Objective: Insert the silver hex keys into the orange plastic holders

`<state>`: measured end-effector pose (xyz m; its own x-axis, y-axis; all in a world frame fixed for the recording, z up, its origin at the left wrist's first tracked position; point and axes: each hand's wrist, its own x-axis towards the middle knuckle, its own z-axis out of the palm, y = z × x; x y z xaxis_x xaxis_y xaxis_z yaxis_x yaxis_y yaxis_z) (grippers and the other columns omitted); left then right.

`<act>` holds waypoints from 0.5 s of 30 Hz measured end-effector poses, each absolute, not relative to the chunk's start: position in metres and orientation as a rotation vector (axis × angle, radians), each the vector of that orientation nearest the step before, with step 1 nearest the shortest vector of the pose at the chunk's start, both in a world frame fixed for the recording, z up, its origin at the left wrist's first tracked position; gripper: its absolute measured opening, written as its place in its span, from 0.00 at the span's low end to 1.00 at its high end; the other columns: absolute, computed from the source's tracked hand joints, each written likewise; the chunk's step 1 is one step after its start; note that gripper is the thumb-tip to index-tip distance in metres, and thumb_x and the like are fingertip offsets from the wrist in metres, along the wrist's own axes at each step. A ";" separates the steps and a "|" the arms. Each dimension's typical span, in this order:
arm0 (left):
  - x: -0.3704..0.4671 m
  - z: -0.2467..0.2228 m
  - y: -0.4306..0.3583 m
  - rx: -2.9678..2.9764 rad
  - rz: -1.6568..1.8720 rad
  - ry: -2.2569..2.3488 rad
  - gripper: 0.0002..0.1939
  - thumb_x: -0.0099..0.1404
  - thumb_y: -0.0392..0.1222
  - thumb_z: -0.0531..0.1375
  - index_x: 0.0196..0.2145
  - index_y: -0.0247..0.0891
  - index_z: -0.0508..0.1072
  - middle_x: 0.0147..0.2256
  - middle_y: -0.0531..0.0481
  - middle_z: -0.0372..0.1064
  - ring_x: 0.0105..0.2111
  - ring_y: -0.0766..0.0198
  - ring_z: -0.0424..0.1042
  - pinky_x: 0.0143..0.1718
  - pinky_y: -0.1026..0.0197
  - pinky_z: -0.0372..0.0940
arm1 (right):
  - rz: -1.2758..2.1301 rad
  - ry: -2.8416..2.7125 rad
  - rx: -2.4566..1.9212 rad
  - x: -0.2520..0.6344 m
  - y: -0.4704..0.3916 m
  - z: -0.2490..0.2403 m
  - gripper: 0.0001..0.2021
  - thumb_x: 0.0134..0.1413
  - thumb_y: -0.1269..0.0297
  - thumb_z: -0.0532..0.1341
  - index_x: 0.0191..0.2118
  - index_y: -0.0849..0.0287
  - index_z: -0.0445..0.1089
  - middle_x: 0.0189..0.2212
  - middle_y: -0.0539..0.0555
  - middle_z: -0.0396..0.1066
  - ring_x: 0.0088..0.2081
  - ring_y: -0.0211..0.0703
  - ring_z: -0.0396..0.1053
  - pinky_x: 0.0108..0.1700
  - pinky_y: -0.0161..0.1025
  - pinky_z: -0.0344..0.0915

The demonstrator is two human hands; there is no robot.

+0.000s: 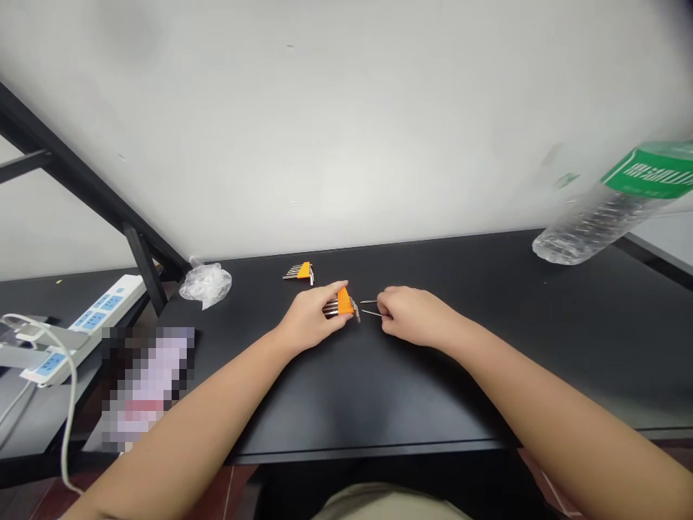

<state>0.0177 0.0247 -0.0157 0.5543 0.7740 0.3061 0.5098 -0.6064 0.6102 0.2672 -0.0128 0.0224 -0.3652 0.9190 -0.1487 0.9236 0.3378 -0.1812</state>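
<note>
My left hand [310, 318] is closed around an orange hex key holder [345, 302] with several metal hex keys in it, their short bent ends pointing right. Just to the right, my right hand [407, 312] is closed on thin metal hex keys [370, 313]; two shafts stick out leftward from its fingers, and their other ends are hidden in the hand. A small gap parts these shafts from the holder. Beyond my left hand, a second orange hex key set [304, 271] lies on the black table [368, 404], filled with several keys.
A crumpled clear plastic bag [206, 283] lies at the table's back left. A big clear bottle with a green label [595, 206] stands at the back right. On the left are a white power strip [97, 318], a cable [73, 404] and a blurred-out purplish item [154, 383].
</note>
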 end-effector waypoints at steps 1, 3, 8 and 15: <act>0.017 -0.016 0.025 2.342 0.765 1.044 0.31 0.65 0.46 0.65 0.64 0.42 0.67 0.51 0.49 0.78 0.48 0.59 0.79 0.54 0.58 0.72 | -0.389 2.557 1.750 0.267 -0.013 0.022 0.04 0.56 0.71 0.58 0.32 0.57 0.69 0.35 0.55 0.72 0.32 0.42 0.68 0.30 0.37 0.54; 0.017 -0.016 0.025 2.359 0.749 1.059 0.31 0.65 0.47 0.65 0.64 0.43 0.66 0.50 0.50 0.78 0.48 0.59 0.79 0.53 0.57 0.72 | -0.405 2.559 1.732 0.268 -0.013 0.022 0.05 0.55 0.71 0.58 0.31 0.57 0.69 0.34 0.54 0.73 0.32 0.42 0.68 0.30 0.37 0.54; 0.016 -0.017 0.027 2.411 0.741 1.030 0.29 0.65 0.46 0.65 0.62 0.42 0.68 0.54 0.47 0.75 0.51 0.57 0.77 0.56 0.55 0.71 | -0.457 2.598 1.804 0.271 -0.012 0.023 0.04 0.51 0.72 0.59 0.27 0.57 0.65 0.31 0.53 0.73 0.29 0.42 0.67 0.29 0.37 0.55; 0.015 -0.020 0.028 2.427 0.744 0.977 0.31 0.67 0.44 0.64 0.66 0.44 0.65 0.53 0.47 0.75 0.50 0.58 0.77 0.55 0.53 0.72 | -1.268 2.711 1.915 0.278 -0.007 0.032 0.03 0.53 0.69 0.58 0.34 0.54 0.66 0.24 0.44 0.70 0.24 0.37 0.70 0.29 0.34 0.63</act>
